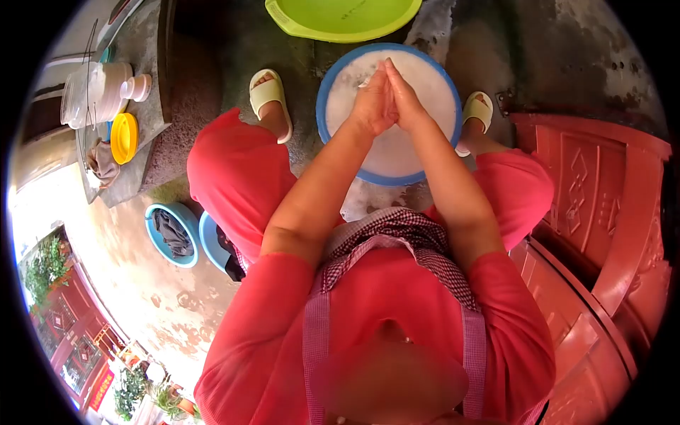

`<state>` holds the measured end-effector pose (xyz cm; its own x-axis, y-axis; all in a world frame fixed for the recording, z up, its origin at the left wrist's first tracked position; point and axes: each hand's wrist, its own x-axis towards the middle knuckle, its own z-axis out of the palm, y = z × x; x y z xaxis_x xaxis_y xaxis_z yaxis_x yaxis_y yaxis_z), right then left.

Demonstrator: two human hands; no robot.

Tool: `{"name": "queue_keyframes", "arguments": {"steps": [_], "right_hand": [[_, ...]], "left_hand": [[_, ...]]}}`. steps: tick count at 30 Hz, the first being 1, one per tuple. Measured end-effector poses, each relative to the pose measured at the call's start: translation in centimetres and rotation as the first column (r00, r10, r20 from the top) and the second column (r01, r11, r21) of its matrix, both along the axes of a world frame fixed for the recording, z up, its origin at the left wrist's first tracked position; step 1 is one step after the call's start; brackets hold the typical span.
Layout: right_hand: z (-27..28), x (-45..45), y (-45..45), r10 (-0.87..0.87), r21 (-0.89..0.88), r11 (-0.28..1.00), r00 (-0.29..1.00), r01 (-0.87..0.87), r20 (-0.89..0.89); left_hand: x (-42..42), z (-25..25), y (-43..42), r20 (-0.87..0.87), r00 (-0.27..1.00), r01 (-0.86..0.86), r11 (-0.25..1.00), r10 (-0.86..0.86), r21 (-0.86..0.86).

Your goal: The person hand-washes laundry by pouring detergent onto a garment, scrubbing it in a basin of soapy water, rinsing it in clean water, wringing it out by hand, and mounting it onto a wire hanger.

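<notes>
Between my feet stands a blue-rimmed basin (322,106) filled with whitish, sudsy water (397,152). My left hand (373,105) and my right hand (404,95) are pressed together, palm against palm, above the middle of the water. Their fingers point toward the far rim. A small white bit (365,83) shows by the left hand's fingers; whether it is foam or an object I cannot tell. Anything between the palms is hidden.
A lime-green basin (347,32) lies just beyond. At left, a ledge (145,42) bears plastic containers (103,92) and a yellow round dish (124,138). Below it, a light-blue tub (191,227) holds dark cloth. Red carved wooden panels (588,184) stand close at right.
</notes>
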<state>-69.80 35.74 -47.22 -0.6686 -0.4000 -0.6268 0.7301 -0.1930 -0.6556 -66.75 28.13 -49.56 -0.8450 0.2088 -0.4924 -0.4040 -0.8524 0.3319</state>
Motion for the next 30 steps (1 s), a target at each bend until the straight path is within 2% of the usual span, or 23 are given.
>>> {"name": "queue_keyframes", "arguments": {"steps": [3,4,6,9,12,15,18,21,22,25,27,28,30], "right_hand": [[-1.1,-0.4,1.3,0.138,0.026,0.99,0.986,-0.136,-0.091],[-1.6,0.0,1.2,0.1,0.137,0.987,0.983,-0.079,-0.152],[-2.2,0.4,0.6,0.046,0.336,0.94,0.954,0.059,-0.297],[-2.4,1.2,0.5,0.008,0.365,0.917,0.908,0.161,-0.419],[-2.5,1.3,0.6,0.007,0.367,0.908,0.867,0.203,-0.498],[-2.4,1.1,0.7,0.02,0.364,0.909,0.851,0.203,-0.525],[-1.2,0.1,0.8,0.252,0.524,0.85,0.837,0.048,-0.485],[0.9,-1.5,0.5,0.284,0.451,0.893,0.788,-0.009,-0.547],[2.3,-2.0,0.9,0.358,0.421,0.893,0.815,-0.157,-0.456],[5.0,-1.8,1.4,0.298,0.243,0.953,0.682,-0.179,-0.668],[7.9,-2.5,2.7,0.28,0.156,0.959,0.712,-0.235,-0.644],[8.6,-2.9,3.5,0.273,0.111,0.958,0.728,-0.263,-0.628],[4.9,-6.6,4.6,0.278,0.033,0.957,0.874,-0.289,-0.399]], "left_hand": [[0.5,-1.9,-0.5,-0.217,0.974,0.121,0.958,-0.064,0.259],[0.8,-0.3,0.0,-0.047,0.999,0.003,0.992,0.003,0.125],[0.7,2.9,1.7,0.239,0.95,-0.156,0.967,0.203,-0.203],[1.0,2.9,2.1,0.262,0.936,-0.105,0.896,0.235,-0.431],[1.2,3.0,2.2,0.204,0.947,-0.12,0.86,0.25,-0.496],[1.3,3.8,1.9,0.194,0.962,-0.063,0.846,0.193,-0.53],[1.5,3.2,1.0,0.165,0.98,-0.044,0.934,0.109,-0.354],[0.6,4.3,0.2,0.044,0.991,-0.109,0.963,0.123,-0.245],[0.4,4.7,-0.1,-0.006,0.99,-0.138,0.965,0.14,-0.223],[-0.3,5.4,-1.6,-0.144,0.973,-0.201,0.968,0.18,-0.148],[-0.4,5.4,-2.7,-0.205,0.959,-0.219,0.971,0.196,-0.094],[-0.6,5.1,-3.1,-0.195,0.95,-0.248,0.969,0.243,-0.003],[-0.6,4.9,-3.5,-0.158,0.94,-0.303,0.953,0.301,0.012]]}}
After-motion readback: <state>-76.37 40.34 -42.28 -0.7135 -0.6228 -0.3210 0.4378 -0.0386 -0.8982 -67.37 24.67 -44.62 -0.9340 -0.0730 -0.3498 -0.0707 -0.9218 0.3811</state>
